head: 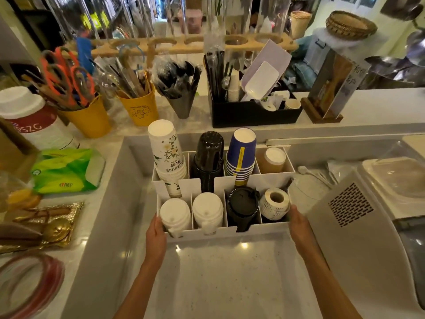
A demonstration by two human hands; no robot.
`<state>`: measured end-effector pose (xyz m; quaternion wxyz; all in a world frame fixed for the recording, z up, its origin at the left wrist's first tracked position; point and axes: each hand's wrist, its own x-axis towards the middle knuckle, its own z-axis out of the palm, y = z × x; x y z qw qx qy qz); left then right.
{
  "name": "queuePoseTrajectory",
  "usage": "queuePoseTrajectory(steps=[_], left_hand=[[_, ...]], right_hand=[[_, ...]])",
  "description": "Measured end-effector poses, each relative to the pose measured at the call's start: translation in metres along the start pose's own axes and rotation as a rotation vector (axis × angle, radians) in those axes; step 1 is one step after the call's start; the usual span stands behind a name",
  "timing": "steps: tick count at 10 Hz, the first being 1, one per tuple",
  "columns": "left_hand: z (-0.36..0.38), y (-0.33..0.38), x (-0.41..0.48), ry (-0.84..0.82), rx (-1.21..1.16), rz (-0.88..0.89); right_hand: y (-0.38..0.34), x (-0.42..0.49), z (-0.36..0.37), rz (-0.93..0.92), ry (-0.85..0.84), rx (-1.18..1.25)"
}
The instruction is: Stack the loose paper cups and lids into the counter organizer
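Note:
A white counter organizer (230, 233) stands in the middle of the grey counter. Its back row holds a stack of white floral paper cups (166, 153), a stack of black cups (209, 157), a stack of blue cups (241, 155) and brown cups (271, 161). The front row holds two stacks of white lids (176, 214), black lids (242, 204) and a roll of labels (276, 202). My left hand (156, 233) grips the organizer's front left corner. My right hand (299, 226) grips its front right corner.
A grey machine (358, 229) stands close on the right. Green tissue packs (66, 171) and a gold tray (43, 224) lie on the left. Yellow buckets of scissors (89, 118) and a black caddy (253, 111) line the raised ledge behind.

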<state>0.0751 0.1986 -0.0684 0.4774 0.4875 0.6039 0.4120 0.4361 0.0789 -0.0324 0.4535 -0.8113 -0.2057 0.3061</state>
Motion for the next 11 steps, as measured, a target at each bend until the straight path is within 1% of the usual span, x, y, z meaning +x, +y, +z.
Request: queuePoseTrajectory(steps=[2, 4, 5, 6, 7, 8, 9, 10, 11], left_hand=[[-0.004, 0.008, -0.006, -0.006, 0.036, -0.010], [-0.003, 0.010, -0.011, 0.033, 0.062, -0.033], [-0.004, 0.010, -0.011, 0.020, 0.078, -0.021], [-0.005, 0.013, -0.011, 0.002, 0.052, -0.024], [-0.004, 0.018, -0.013, 0.002, 0.024, -0.058], [-0.004, 0.023, -0.013, -0.002, 0.052, -0.088], [-0.009, 0.037, -0.011, -0.041, 0.099, -0.182], [-0.012, 0.047, -0.017, -0.072, 0.100, -0.185], [-0.017, 0.036, -0.047, -0.023, 0.168, -0.091]], right_hand=[[-0.003, -0.006, -0.002, 0.006, -0.004, 0.014], [-0.002, -0.010, -0.007, -0.075, -0.047, -0.037], [-0.003, -0.009, -0.009, -0.085, -0.049, -0.031], [-0.001, -0.007, -0.008, -0.064, -0.015, -0.006], [0.001, -0.008, -0.007, -0.049, -0.017, -0.015], [0.000, -0.008, -0.007, -0.039, -0.031, 0.004], [-0.006, -0.009, -0.014, 0.012, -0.089, 0.017], [-0.006, -0.003, -0.026, 0.097, -0.225, 0.053], [0.008, -0.014, -0.034, 0.159, -0.186, 0.012]])
